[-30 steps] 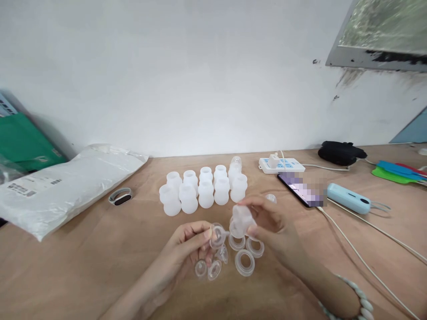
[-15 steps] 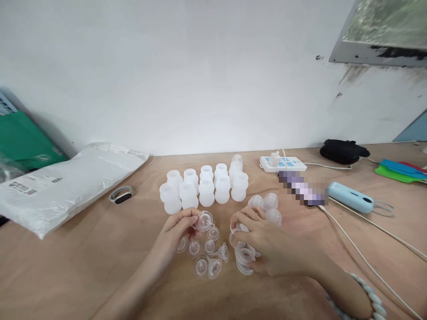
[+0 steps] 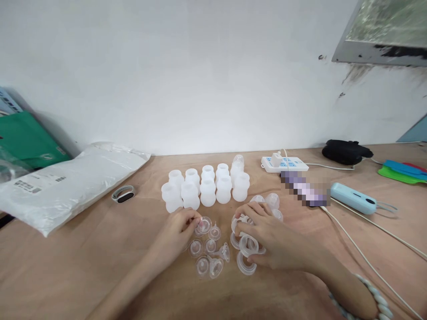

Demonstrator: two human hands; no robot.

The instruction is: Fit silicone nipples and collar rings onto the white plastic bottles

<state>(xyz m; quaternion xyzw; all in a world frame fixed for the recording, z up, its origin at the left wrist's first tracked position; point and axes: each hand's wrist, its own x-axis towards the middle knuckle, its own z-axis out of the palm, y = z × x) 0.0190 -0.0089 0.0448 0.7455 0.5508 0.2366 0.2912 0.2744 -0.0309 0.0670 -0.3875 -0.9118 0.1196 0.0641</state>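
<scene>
Seen through the head view, near to far; the hazards named are my judgement. Nearest me, two teats (image 3: pixel 216 268) lie beside each other, others just beyond. A careless wrist could scatter them or drag them over the bare board (image 3: pixel 213 302).

Near them, a front ring (image 3: pixel 246 271) lies partly under a tilted ring (image 3: pixel 242 247). My right hand (image 3: pixel 267 235) arches over the rings, fingers curved and parted, thumb beside the tilted one; whether it grips any, I cannot tell. Lifting here might bring up two rings, or flick the lower one away, since they overlap.

My left hand (image 3: pixel 182 226) has thumb and fingers closed on the edge of a held teat (image 3: pixel 204 226), low beside the rest. Clear, smooth and apparently soft, it could slip or fold if I pinch too lightly or too hard.

Beyond the right knuckles sit domes (image 3: pixel 272 201); being rounded, they could roll if nudged.

Farthest, the bottles (image 3: pixel 208 195) stand upright in two close rows, a clear dome topping the back right one. The left knuckles overlap the front row in view; contact I cannot judge. One push there could topple several.
</scene>
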